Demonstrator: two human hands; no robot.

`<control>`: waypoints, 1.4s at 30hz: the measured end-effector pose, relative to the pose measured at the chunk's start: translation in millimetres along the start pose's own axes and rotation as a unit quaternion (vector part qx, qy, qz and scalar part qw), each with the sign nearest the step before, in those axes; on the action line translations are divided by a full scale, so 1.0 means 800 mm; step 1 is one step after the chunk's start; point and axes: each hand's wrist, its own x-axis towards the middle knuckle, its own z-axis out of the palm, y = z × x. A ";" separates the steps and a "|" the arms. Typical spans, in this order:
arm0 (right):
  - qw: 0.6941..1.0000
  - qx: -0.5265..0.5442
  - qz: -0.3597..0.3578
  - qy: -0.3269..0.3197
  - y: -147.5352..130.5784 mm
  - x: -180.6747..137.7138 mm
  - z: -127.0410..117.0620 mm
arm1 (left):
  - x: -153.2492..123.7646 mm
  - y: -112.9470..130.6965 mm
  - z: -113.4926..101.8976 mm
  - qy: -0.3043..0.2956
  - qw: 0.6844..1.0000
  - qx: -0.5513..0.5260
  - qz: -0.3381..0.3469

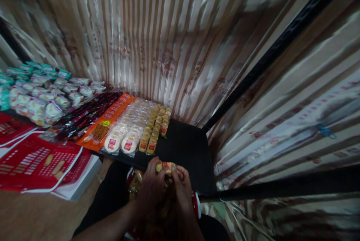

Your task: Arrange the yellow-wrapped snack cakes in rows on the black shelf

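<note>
A small yellow snack pack [165, 166] with a red and white label is held between both hands, above the front edge of the black shelf [191, 151]. My left hand [153, 181] is closed on its left end, and my right hand [182, 183] pinches the right end. Beneath my hands is an open bag [135, 183] of similar yellow packs, partly hidden by my arms. Rows of matching yellow packs [152, 139] stand on the shelf just beyond, beside round white wrapped crackers [129, 144].
Left along the shelf lie an orange snack bag [98, 132], dark red packets [87, 109], and white and green wrapped packs [53, 111]. Red bags [36, 162] are at the lower left. A striped curtain [157, 38] hangs behind, and a black pole [253, 72] slants on the right.
</note>
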 end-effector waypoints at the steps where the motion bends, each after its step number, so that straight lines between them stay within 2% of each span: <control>1: 1.000 0.003 0.000 0.004 -0.001 0.005 -0.001 | 0.001 -0.001 0.003 0.004 1.000 -0.016 0.005; 6: 0.997 0.070 0.009 0.014 -0.012 0.021 -0.001 | -0.001 -0.003 0.012 0.027 0.996 -0.077 0.021; 12: 0.993 0.114 0.018 0.011 -0.022 0.032 0.000 | -0.005 -0.002 0.020 -0.011 0.990 -0.136 -0.044; 17: 0.999 0.031 -0.015 0.020 -0.023 0.051 0.000 | 0.003 0.000 0.030 -0.041 0.980 -0.172 -0.091; 22: 0.993 -0.034 -0.108 0.015 -0.030 0.087 0.018 | 0.006 -0.001 0.047 -0.074 0.975 -0.177 -0.115; 25: 0.978 -0.097 -0.184 -0.028 -0.036 0.109 0.035 | 0.013 -0.002 0.054 -0.082 0.974 -0.185 -0.105; 28: 0.949 -0.184 -0.248 -0.069 -0.046 0.128 0.051 | 0.026 -0.002 0.058 -0.082 0.969 -0.202 -0.118; 31: 0.919 -0.239 -0.304 -0.072 -0.057 0.142 0.066 | 0.041 -0.003 0.064 -0.076 0.963 -0.224 -0.128; 34: 0.911 -0.247 -0.321 -0.070 -0.063 0.154 0.077 | 0.053 -0.005 0.070 -0.071 0.962 -0.229 -0.129; 42: 0.917 -0.238 -0.317 -0.047 -0.055 0.169 0.090 | 0.064 -0.014 0.087 -0.076 0.965 -0.214 -0.129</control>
